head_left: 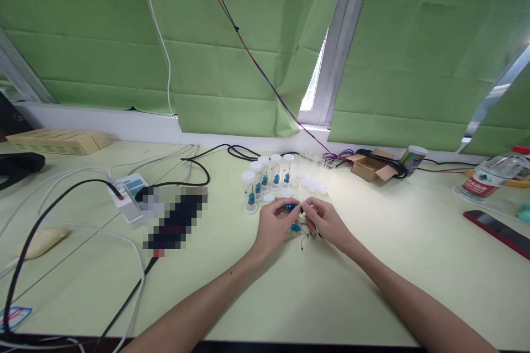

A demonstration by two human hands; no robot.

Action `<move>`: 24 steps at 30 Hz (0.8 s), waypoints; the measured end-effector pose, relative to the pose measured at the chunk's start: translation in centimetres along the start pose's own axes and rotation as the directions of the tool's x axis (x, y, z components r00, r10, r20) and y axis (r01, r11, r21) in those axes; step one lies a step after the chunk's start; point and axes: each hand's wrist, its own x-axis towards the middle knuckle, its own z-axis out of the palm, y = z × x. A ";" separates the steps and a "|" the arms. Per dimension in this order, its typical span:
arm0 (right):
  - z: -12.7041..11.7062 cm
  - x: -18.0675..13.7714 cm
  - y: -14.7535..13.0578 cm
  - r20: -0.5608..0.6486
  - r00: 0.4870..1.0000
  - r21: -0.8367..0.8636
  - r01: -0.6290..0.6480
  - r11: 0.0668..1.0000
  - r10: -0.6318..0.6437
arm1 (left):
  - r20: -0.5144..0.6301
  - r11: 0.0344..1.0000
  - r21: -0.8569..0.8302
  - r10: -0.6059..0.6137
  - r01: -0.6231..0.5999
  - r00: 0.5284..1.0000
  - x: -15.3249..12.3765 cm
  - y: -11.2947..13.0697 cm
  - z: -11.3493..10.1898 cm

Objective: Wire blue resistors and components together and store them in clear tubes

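Observation:
My left hand (pixel 274 222) pinches a small blue part (pixel 291 206) between thumb and fingers. Close against it, my right hand (pixel 325 219) has its fingertips pressed together at a small dark piece (pixel 302 207), too small to name. Below the fingers, a second blue part (pixel 296 227) with thin wires (pixel 302 245) lies on the table. Just beyond my left hand stand several clear tubes (pixel 250 198) with white lids, each with a blue part inside. Round white caps (pixel 314 184) are spread behind my hands.
To the left, a white power strip (pixel 129 206) sits among black and white cables (pixel 41 220). An opened cardboard box (pixel 370 165) and a printed canister (pixel 414 158) stand at the back right. A water bottle (pixel 488 179) and a red-edged phone (pixel 499 234) are far right.

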 end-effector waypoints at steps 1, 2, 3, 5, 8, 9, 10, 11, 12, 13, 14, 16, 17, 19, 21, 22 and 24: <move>0.0 -0.1 -0.1 0.006 1.000 0.011 -0.006 1.000 0.006 | -0.008 1.000 0.000 0.001 -0.001 1.000 0.0 -0.1 0.0; 0.0 -0.1 -0.2 0.013 1.000 0.021 -0.012 1.000 0.012 | -0.014 1.000 -0.001 0.001 -0.001 1.000 0.1 -0.1 -0.1; 0.0 -0.2 -0.3 0.019 1.000 0.030 -0.016 0.999 0.015 | -0.019 1.000 -0.002 -0.001 0.001 1.000 0.1 -0.1 -0.1; 0.0 -0.2 -0.4 0.028 1.000 0.044 -0.014 0.999 0.013 | -0.021 1.000 -0.005 -0.006 0.006 1.000 0.1 -0.1 -0.1; 0.0 -0.2 -0.4 0.034 0.999 0.049 0.003 0.999 -0.005 | -0.006 1.000 -0.018 -0.014 0.014 1.000 0.0 0.1 0.0; 0.0 -0.2 -0.4 0.035 0.999 0.046 0.010 0.999 -0.011 | 0.000 1.000 -0.022 -0.017 0.017 1.000 0.0 0.2 0.0; 0.0 -0.2 -0.4 0.037 0.999 0.043 0.014 0.999 -0.016 | 0.006 1.000 -0.024 -0.020 0.020 1.000 0.0 0.2 0.0; 0.0 -0.1 -0.3 0.038 0.999 0.041 0.017 0.999 -0.018 | 0.012 0.999 -0.024 -0.024 0.024 1.000 -0.1 0.3 0.0; 0.0 -0.1 -0.3 0.039 0.999 0.041 0.018 0.999 -0.020 | 0.015 0.999 -0.022 -0.027 0.028 1.000 -0.1 0.3 0.0; 0.0 -0.1 -0.2 0.038 0.999 0.041 0.019 0.999 -0.020 | 0.018 0.999 -0.022 -0.029 0.030 0.999 -0.1 0.4 0.0; 0.0 0.0 -0.1 0.036 0.999 0.041 0.021 0.999 -0.022 | 0.020 0.999 -0.021 -0.029 0.030 0.999 -0.1 0.4 0.1; 0.0 0.0 0.1 0.031 0.999 0.033 0.024 0.999 -0.025 | 0.024 1.000 -0.018 -0.024 0.024 0.999 -0.1 0.4 0.1; 0.0 0.0 0.2 0.027 0.999 0.025 0.025 0.999 -0.026 | 0.027 1.000 -0.014 -0.019 0.019 0.999 -0.1 0.4 0.1; 0.0 0.0 0.3 0.021 0.999 0.011 0.029 1.000 -0.029 | 0.033 1.000 -0.003 -0.012 0.013 0.999 -0.1 0.4 0.1; 0.0 0.1 0.4 0.021 0.999 0.004 0.031 1.000 -0.031 | 0.037 1.000 0.003 -0.013 0.013 0.999 -0.2 0.4 0.2; 0.0 0.1 0.4 0.020 0.999 0.000 0.032 0.999 -0.032 | 0.036 1.000 0.003 -0.015 0.014 0.999 -0.2 0.5 0.2; 0.0 0.2 0.5 0.017 0.999 -0.014 0.032 0.999 -0.031 | 0.032 1.000 -0.003 -0.018 0.019 0.999 -0.2 0.6 0.2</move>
